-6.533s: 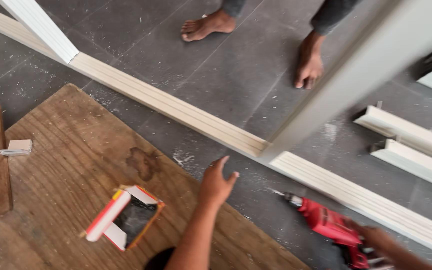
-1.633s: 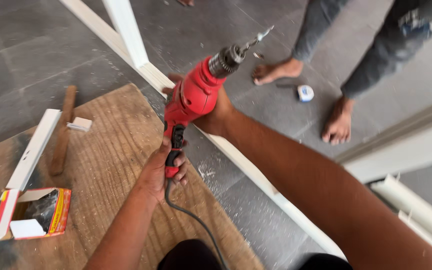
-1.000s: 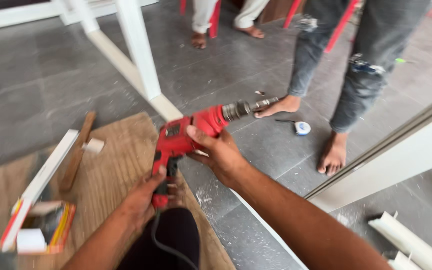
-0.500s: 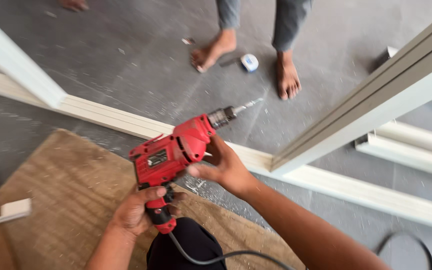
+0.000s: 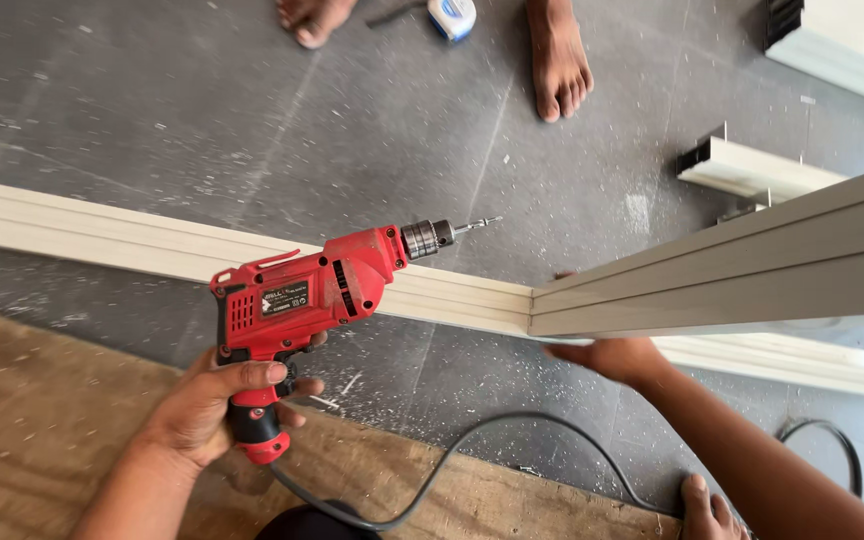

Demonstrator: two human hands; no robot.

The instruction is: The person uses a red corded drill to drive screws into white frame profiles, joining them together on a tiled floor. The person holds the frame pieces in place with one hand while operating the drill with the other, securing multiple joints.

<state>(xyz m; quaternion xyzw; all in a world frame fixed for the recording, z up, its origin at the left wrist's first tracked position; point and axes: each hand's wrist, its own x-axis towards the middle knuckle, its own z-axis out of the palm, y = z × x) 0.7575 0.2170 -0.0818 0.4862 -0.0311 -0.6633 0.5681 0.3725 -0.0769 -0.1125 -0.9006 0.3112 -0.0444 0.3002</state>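
Note:
My left hand grips the handle of a red corded power drill. The drill points right, its bit hanging just above a cream moulded frame rail that lies across the grey floor. My right hand rests flat against the underside of a second cream frame piece that rises to the right from the corner joint. The fingers are partly hidden behind that piece. The drill's black cord loops across the floor between my arms.
A plywood sheet lies at the lower left. Another person's bare feet stand at the top, with a blue and white tape measure beside them. White profile offcuts lie at the right. My foot shows at the bottom edge.
My right hand has left the drill body and now presses on the upright frame piece. My left hand alone holds the drill, which has lowered toward the corner joint.

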